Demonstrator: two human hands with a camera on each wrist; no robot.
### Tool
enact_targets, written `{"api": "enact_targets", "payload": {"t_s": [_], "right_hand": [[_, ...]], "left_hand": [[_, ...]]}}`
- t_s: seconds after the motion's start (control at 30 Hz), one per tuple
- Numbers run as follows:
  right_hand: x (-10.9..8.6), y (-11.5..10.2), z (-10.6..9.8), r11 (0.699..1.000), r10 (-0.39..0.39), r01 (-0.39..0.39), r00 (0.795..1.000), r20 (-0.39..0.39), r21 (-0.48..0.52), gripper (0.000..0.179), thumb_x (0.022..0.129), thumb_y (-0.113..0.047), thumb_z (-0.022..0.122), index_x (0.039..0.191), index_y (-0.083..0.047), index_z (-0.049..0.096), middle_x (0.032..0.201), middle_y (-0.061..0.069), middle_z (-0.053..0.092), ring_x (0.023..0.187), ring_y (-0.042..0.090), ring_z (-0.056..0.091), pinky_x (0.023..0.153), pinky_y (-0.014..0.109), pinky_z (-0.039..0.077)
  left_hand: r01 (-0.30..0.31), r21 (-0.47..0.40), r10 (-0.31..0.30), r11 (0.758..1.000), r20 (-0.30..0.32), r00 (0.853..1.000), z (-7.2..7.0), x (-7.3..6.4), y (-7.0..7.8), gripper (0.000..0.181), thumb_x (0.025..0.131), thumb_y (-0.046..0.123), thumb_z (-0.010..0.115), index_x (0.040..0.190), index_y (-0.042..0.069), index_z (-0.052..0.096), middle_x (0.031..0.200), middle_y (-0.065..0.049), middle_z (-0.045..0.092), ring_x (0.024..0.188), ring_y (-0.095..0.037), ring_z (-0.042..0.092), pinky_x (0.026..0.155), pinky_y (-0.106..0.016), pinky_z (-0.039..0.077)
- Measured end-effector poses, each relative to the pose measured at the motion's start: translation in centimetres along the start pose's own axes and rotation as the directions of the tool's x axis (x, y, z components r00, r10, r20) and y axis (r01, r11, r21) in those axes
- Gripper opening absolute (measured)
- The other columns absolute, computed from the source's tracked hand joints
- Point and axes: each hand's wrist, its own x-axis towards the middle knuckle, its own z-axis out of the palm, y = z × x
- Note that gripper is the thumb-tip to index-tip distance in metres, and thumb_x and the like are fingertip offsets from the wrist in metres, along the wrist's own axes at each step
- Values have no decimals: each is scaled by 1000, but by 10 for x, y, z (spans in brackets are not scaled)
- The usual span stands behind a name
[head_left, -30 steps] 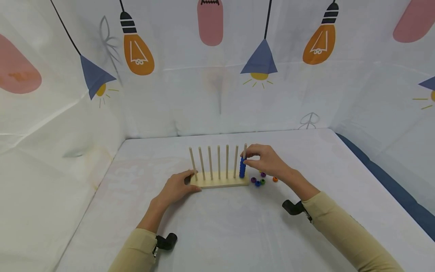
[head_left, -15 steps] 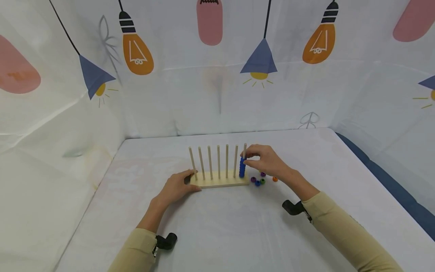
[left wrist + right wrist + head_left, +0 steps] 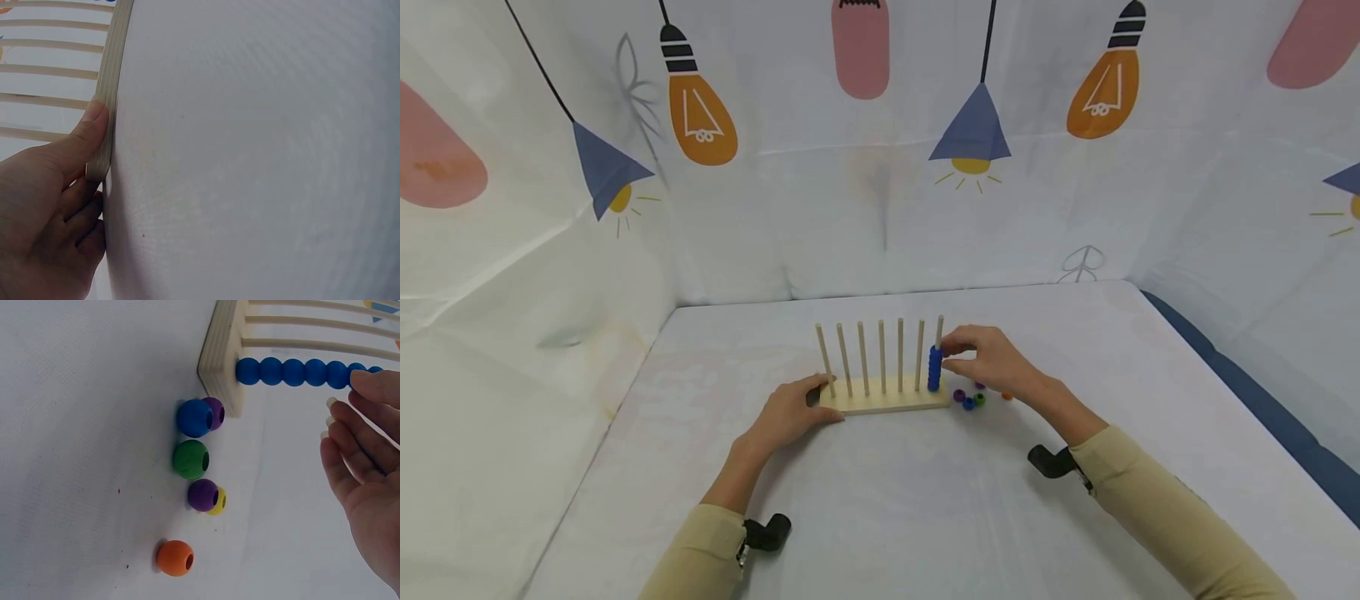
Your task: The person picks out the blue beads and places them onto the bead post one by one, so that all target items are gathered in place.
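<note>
A pale wooden peg stand (image 3: 883, 400) with a row of upright pegs stands on the table. Blue beads (image 3: 935, 369) are stacked on its rightmost peg, the peg's tip bare above them. My left hand (image 3: 790, 412) grips the stand's left end, thumb along the front edge (image 3: 105, 115) and fingers behind. Just right of the stack is my right hand (image 3: 988, 358), thumb and forefinger apart and seemingly holding nothing. In the right wrist view the right thumb (image 3: 375, 385) overlaps the uppermost beads; whether it touches them I cannot tell.
Loose beads lie right of the stand: blue (image 3: 195, 419), green (image 3: 191, 459), purple (image 3: 203, 495) with another purple (image 3: 215, 414), yellow (image 3: 217, 502) and orange (image 3: 175, 557). My right forearm (image 3: 1150, 500) reaches over the table's right side. Printed cloth walls (image 3: 820, 217) stand behind.
My right hand has let go at the top of the blue stack and shifted slightly right, away from the peg. The left hand and the stand have stayed put.
</note>
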Motion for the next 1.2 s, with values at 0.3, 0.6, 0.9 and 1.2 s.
{"api": "enact_targets", "payload": {"t_s": [0.3, 0.6, 0.9, 1.2], "right_hand": [[-6, 10, 3, 1000, 16, -15, 999, 40, -24, 24, 89, -10, 73, 113, -7, 72, 106, 8, 72, 103, 30, 67, 93, 52, 55], [-14, 17, 9, 998, 63, -60, 993, 97, -30, 22, 90, -9, 71, 111, -1, 72, 109, 14, 72, 102, 28, 68, 90, 49, 57], [-21, 25, 11, 997, 10, -2, 993, 116, -73, 10, 85, -5, 72, 94, -6, 76, 94, 3, 72, 90, 24, 67, 80, 44, 58], [-27, 33, 10, 986, -21, 46, 987, 156, -160, 15, 81, 0, 75, 91, -11, 77, 91, -1, 73, 87, 20, 65, 73, 29, 55]], "left_hand": [[-3, 12, 3, 1000, 5, 1000, 1, 0, -2, 68, 83, 42, 79, 142, 18, 56, 150, -12, 52, 143, -34, 43, 115, -53, 38], [5, 9, -5, 1000, 11, 1000, 2, 0, -4, 67, 83, 43, 79, 142, 21, 56, 150, -10, 51, 143, -33, 42, 115, -52, 37], [10, -1, -10, 1000, 15, 1000, 2, 1, -2, 69, 84, 42, 79, 144, 19, 54, 151, -10, 50, 144, -33, 41, 116, -52, 37], [11, -3, -11, 1000, 11, 1000, 1, 2, -2, 67, 84, 41, 79, 143, 20, 55, 151, -10, 51, 143, -33, 42, 116, -53, 37]]}}
